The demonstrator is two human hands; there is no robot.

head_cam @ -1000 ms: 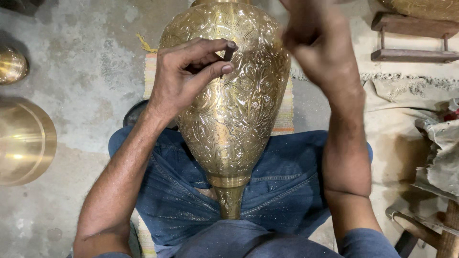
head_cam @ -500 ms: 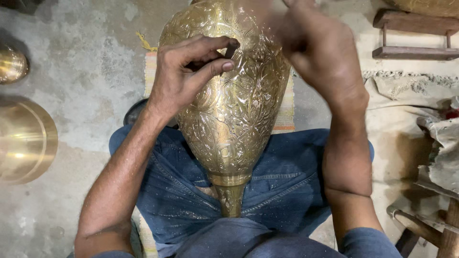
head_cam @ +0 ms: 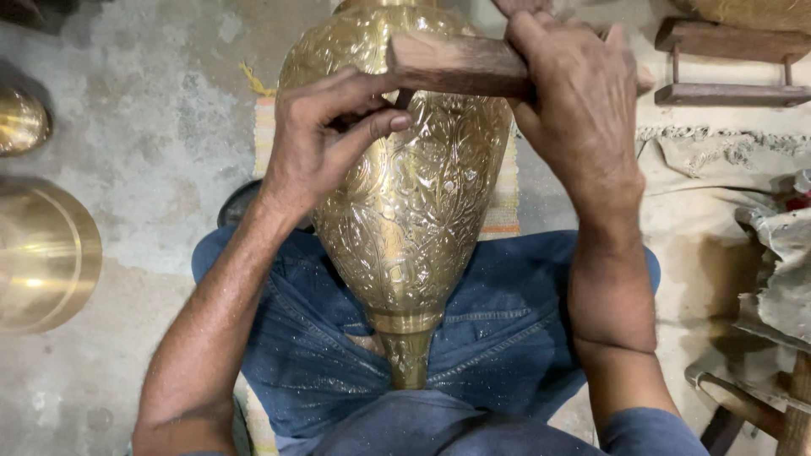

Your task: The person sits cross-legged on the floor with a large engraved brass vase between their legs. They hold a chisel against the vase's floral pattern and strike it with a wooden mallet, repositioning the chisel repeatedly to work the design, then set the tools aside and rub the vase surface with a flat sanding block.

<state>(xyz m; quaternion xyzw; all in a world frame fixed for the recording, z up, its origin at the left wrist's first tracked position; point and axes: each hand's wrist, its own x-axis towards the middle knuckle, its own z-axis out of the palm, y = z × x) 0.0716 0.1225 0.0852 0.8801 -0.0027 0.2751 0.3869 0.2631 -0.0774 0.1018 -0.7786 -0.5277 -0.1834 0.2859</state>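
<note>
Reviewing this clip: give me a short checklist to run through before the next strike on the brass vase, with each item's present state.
1. Vase braced on the lap, neck toward the body: ok.
2. Left hand pinches a small dark tool against the vase: ok; its tip cannot be seen.
3. Right hand wraps the wooden block: ok.
4. Block over the tool's upper end: ok, though contact cannot be told.
5. Left fingers away from the block: not ok, they lie just under it.

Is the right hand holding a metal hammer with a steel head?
No. The right hand grips a plain wooden block, held across the top of the engraved brass vase.
</note>
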